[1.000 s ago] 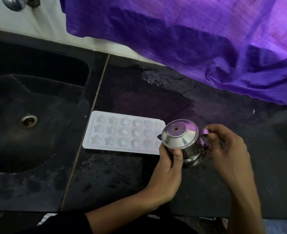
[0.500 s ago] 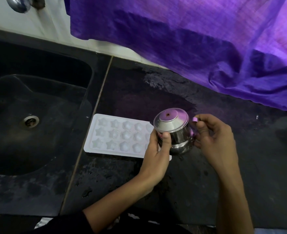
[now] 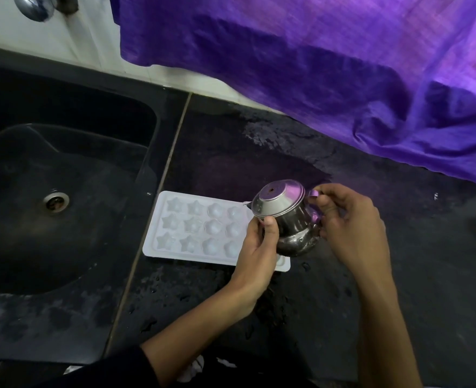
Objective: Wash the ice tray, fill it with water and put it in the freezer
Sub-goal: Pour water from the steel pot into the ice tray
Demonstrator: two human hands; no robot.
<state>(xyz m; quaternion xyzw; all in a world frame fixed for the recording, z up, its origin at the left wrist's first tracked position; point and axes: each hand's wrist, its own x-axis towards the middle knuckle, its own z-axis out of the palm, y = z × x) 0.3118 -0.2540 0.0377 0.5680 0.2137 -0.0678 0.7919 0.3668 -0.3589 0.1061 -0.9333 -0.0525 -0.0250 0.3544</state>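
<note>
Once you'd lifted the steel pot [image 3: 287, 219] over the ice tray [image 3: 192, 228], right hand [image 3: 351, 222] pinching the handle and left hand [image 3: 256, 247] gripping the body, filling was ready to start.

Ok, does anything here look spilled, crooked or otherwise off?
Water drops lie on the dark counter in front of the ice tray, so some has spilled. The tray sits slightly askew to the counter seam. Both the left hand and the right hand hold the steel pot over the tray's right end.
</note>
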